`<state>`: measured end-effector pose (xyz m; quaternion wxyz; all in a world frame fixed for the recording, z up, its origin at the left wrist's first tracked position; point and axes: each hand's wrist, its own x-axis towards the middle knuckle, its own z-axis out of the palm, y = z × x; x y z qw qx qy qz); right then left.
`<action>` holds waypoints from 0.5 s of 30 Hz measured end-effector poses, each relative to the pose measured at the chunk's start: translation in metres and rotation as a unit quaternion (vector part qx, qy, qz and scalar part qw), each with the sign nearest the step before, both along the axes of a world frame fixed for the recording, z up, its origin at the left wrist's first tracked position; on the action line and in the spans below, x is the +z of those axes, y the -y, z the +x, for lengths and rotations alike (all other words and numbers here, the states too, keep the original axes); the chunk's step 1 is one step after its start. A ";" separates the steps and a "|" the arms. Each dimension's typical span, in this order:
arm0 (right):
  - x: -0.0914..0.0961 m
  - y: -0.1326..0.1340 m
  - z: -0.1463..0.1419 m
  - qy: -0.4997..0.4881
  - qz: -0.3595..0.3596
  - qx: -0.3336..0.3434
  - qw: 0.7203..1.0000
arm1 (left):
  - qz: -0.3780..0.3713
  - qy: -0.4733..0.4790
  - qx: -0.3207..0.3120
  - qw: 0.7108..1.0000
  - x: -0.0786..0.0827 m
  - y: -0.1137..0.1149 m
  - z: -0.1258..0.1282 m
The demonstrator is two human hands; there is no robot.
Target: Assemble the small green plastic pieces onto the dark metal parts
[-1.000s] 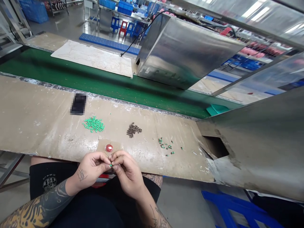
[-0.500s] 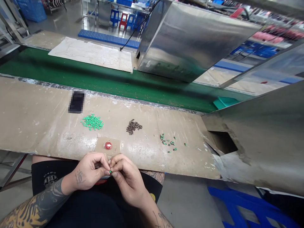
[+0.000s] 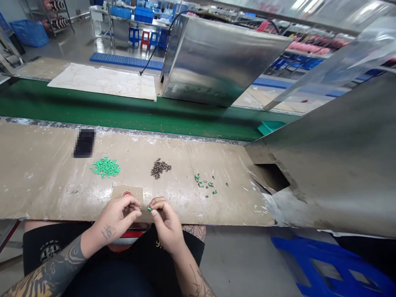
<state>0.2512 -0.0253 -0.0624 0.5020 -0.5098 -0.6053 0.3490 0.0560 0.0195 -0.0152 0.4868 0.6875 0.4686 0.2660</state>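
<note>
My right hand (image 3: pixel 167 225) pinches a small green piece (image 3: pixel 149 209) between thumb and fingertips, just above the front edge of the bench. To its left, my left hand (image 3: pixel 116 216) is curled with thumb and forefinger a little apart, and nothing shows between them. Behind the left hand, a round red-and-white disc (image 3: pixel 126 193) on a brown card (image 3: pixel 137 192) is partly hidden. A pile of small green pieces (image 3: pixel 106 167) lies to the left, and a pile of small dark brown metallic pieces (image 3: pixel 160 168) in the middle. Several green-and-dark pieces (image 3: pixel 210 184) are scattered to the right.
A dark blurred flat object (image 3: pixel 84 143) lies at the bench's back left. Beyond runs a green conveyor belt (image 3: pixel 130 117) bearing a teal tray (image 3: pixel 269 127). A metal housing (image 3: pixel 337 156) with a square opening borders the right. A blue stool (image 3: pixel 309 258) stands below right.
My hands have moved apart; the left has let go, and the green piece stays in the right. The camera view has shifted, so the bench sits further left.
</note>
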 end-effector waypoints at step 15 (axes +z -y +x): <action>-0.051 -0.088 0.082 0.325 -0.100 -0.188 0.921 | 0.138 -0.181 0.243 0.943 -0.076 -0.059 -0.113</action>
